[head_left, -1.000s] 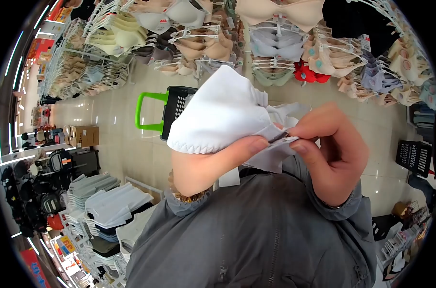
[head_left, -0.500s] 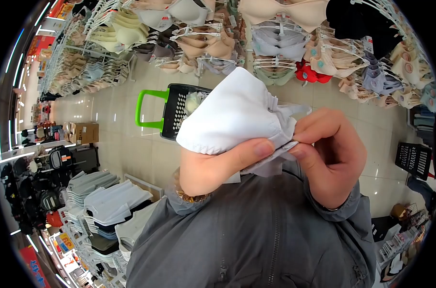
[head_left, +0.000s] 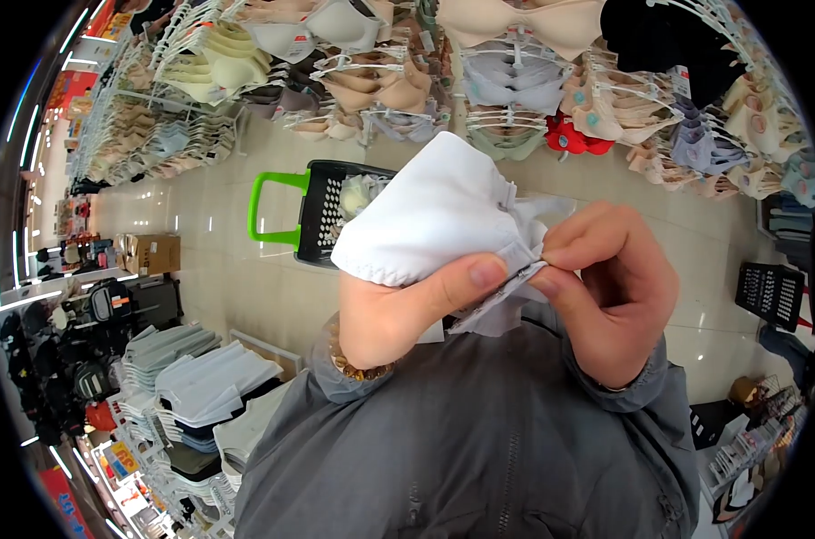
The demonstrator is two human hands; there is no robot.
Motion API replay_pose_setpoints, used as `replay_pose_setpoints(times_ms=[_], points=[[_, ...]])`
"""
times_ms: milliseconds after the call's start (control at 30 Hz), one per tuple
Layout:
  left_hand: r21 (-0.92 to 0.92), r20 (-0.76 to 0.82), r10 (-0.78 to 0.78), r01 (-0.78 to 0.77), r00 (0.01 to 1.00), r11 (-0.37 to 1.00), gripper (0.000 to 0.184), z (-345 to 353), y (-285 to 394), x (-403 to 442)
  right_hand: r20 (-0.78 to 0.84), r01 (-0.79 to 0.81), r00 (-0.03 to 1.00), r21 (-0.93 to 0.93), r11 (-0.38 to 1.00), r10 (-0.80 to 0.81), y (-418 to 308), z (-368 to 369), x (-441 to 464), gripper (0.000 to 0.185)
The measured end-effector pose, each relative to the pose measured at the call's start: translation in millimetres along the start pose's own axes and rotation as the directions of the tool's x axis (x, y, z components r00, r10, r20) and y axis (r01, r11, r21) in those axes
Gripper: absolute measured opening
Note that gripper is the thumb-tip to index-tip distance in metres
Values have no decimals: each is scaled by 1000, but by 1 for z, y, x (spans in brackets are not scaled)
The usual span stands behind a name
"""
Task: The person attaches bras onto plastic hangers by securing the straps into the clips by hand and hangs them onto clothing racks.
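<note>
A white bra (head_left: 434,211) is held up in front of my chest, its smooth cup facing up and to the left. Its band with a hook-and-eye strip (head_left: 506,292) runs between my hands. My left hand (head_left: 416,296) supports the bra from below, thumb pressed over the band and the other fingers hidden under the fabric. At the strip's upper right end, my right hand (head_left: 614,283) pinches the edge between thumb and forefinger, with the remaining fingers curled in.
A black shopping basket with a green handle (head_left: 277,208) stands on the tiled floor beyond the bra. Racks of hanging bras (head_left: 515,81) line the far side. Folded clothes (head_left: 214,382) are stacked at lower left; another black basket (head_left: 769,295) is at right.
The hook-and-eye strip has turned and shows more of its length between my hands. Both hands keep their grip on the bra. The surroundings have shifted slightly left in view.
</note>
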State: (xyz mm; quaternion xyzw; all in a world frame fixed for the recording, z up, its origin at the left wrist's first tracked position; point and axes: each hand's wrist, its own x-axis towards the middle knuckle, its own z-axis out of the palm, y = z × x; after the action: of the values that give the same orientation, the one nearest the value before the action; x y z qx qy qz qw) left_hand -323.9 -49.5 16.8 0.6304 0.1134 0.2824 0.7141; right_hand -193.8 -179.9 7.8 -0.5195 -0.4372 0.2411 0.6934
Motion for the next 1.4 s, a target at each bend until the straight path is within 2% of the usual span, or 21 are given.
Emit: replay_pose_setpoints(times_ms=[67, 133, 167, 233, 300, 333, 400, 467, 500, 633, 700, 733, 800, 933, 1033, 1100, 1233, 1300, 1400], points=[[-11, -22, 26, -26, 999, 1000, 13, 3, -2, 0, -18, -29, 999, 15, 999, 29, -1, 0, 0, 16], [-75, -55, -84, 80, 995, 994, 14, 3, 0, -1, -29, -50, 998, 31, 998, 51, -1, -3, 0, 16], [-79, -60, -72, 67, 996, 995, 14, 4, -3, 1, -27, -44, 999, -13, 999, 44, 0, -4, 1, 17], [-172, -118, -149, 128, 982, 977, 15, 5, -10, 3, -11, -34, 999, -54, 998, 33, -1, -5, 2, 18], [-170, -138, -155, 130, 978, 977, 16, 6, -13, 7, -74, -203, 977, -50, 978, 200, -3, -2, 3, 30], [-169, -148, -169, 144, 974, 975, 17, 7, -14, 8, -64, -199, 979, -52, 979, 195, -2, 1, 4, 30], [-178, -156, -178, 150, 972, 973, 16, 7, -14, 9, -98, -262, 959, 36, 964, 264, 2, 6, 4, 42], [-167, -140, -230, 206, 963, 964, 14, 9, -14, 13, -100, -280, 953, 57, 958, 285, 5, 10, 4, 44], [-189, -177, -199, 165, 964, 968, 13, 13, -18, 14, -102, -300, 946, 88, 950, 309, 6, 9, 3, 46], [-214, -149, -192, 158, 970, 964, 14, 12, -20, 14, -108, -244, 964, 0, 970, 242, 20, 10, 2, 44], [-272, -181, -267, 213, 947, 939, 14, 13, -18, 13, -81, -149, 986, -29, 988, 147, 26, 8, 3, 43], [-272, -183, -267, 212, 946, 939, 14, 12, -19, 13, -79, -150, 986, -29, 988, 147, 24, 8, 3, 43], [-201, -160, -214, 180, 964, 963, 14, 9, -24, 15, -39, -212, 976, 72, 975, 215, 19, 6, 5, 40], [-197, -139, -188, 159, 972, 967, 15, 8, -26, 16, 26, -276, 961, 203, 940, 276, 18, -1, 8, 38], [-183, -110, -249, 227, 962, 957, 16, 6, -18, 18, 36, -260, 965, 260, 930, 259, 22, -5, 7, 38], [-105, -34, -301, 296, 953, 949, 16, 3, -11, 19, 11, -251, 965, 310, 917, 260, 27, -8, 5, 40], [-90, -60, -249, 243, 967, 966, 18, 4, -12, 19, -30, -246, 964, 287, 926, 265, 18, -1, 10, 43], [23, -14, -193, 194, 981, 981, 20, 3, -13, 18, 16, -272, 961, 220, 937, 276, 17, -3, 9, 46], [38, -4, -142, 142, 990, 989, 22, 5, -13, 18, -4, -279, 958, 198, 939, 286, 17, -1, 9, 44]])
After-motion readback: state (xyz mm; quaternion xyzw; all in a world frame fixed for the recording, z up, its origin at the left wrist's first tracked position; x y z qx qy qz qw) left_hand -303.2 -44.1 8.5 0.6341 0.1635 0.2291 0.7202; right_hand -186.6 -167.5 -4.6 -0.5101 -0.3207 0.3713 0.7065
